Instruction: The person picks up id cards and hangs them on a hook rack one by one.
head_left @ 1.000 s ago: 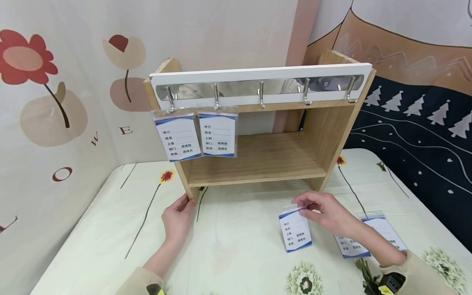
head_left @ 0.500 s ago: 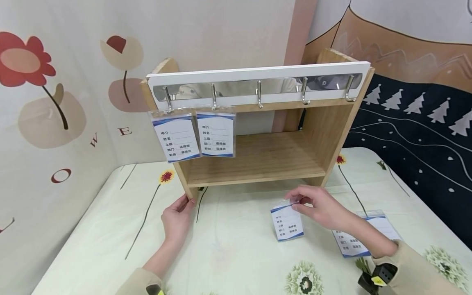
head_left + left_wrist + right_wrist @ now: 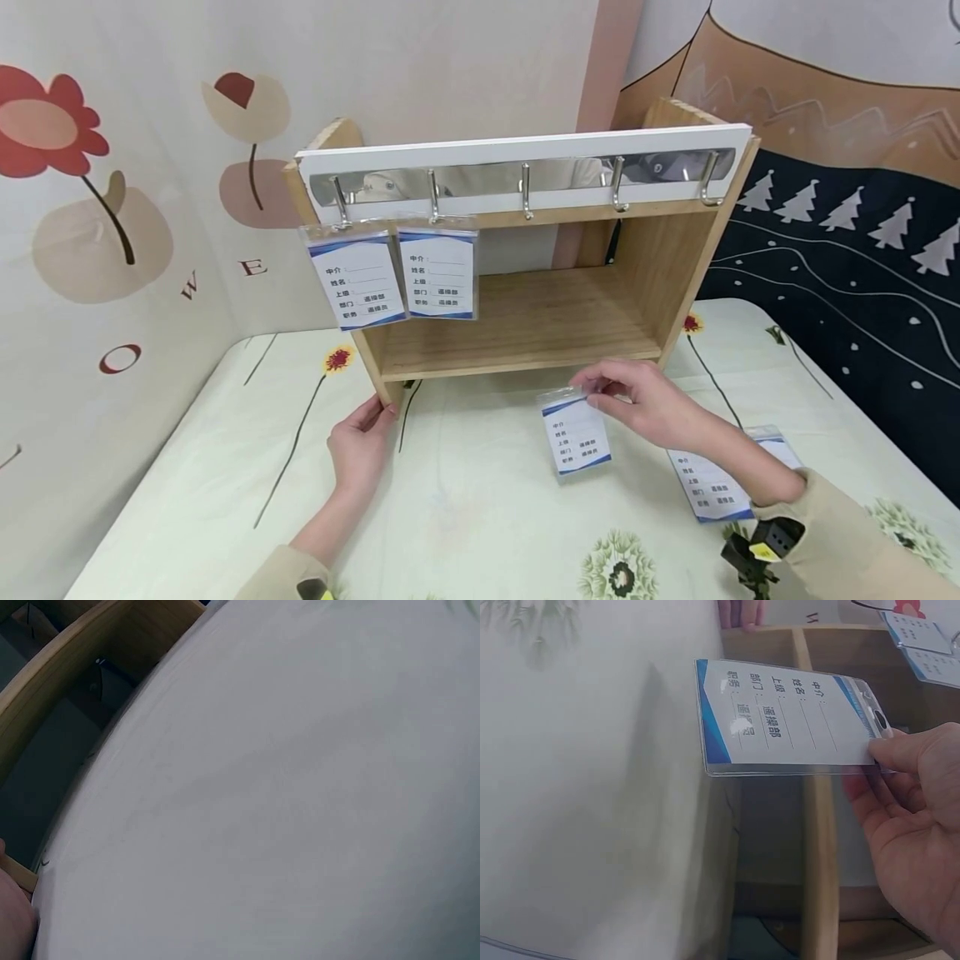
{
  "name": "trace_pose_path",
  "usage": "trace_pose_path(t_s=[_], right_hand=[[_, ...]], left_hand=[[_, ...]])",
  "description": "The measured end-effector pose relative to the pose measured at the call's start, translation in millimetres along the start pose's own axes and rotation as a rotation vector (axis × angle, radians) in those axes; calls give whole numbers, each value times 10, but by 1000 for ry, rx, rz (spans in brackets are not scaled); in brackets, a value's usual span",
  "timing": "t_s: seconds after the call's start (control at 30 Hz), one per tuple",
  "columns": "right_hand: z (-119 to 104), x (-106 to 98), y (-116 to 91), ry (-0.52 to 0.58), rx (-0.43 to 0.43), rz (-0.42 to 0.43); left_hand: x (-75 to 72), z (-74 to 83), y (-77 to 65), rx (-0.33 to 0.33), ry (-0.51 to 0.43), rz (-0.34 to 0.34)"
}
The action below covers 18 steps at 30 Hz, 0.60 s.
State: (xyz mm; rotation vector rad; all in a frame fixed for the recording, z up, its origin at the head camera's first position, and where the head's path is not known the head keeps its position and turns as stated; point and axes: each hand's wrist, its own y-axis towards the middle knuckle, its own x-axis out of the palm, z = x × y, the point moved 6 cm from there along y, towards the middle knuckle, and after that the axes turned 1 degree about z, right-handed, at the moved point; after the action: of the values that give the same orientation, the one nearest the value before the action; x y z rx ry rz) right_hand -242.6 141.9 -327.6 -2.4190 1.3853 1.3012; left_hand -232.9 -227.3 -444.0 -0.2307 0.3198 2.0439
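My right hand pinches a badge holder by its top corner, between thumb and fingers. In the right wrist view the badge holder shows its printed white card with blue corners, held up in front of the shelf. My left hand grips the bottom of the left side panel of the wooden shelf. Two badge holders, one on the left and one beside it, hang from the two leftmost metal hooks of the white hook rail.
More badge holders lie on the flowered tablecloth under my right forearm. Three hooks to the right, such as the middle hook, carry nothing. A patterned curtain stands behind the shelf.
My right hand has moved up and left with the badge holder, toward the shelf's lower edge. The left hand stays at the side panel.
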Motion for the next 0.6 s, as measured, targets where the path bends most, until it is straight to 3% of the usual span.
trace_pose_path(t_s=[0.33, 0.6], right_hand=[[-175, -163, 189, -58, -88, 29], [-356, -293, 300, -73, -192, 116]], left_hand=[[-4, 20, -11, -2, -16, -2], [3, 11, -7, 4, -27, 2]])
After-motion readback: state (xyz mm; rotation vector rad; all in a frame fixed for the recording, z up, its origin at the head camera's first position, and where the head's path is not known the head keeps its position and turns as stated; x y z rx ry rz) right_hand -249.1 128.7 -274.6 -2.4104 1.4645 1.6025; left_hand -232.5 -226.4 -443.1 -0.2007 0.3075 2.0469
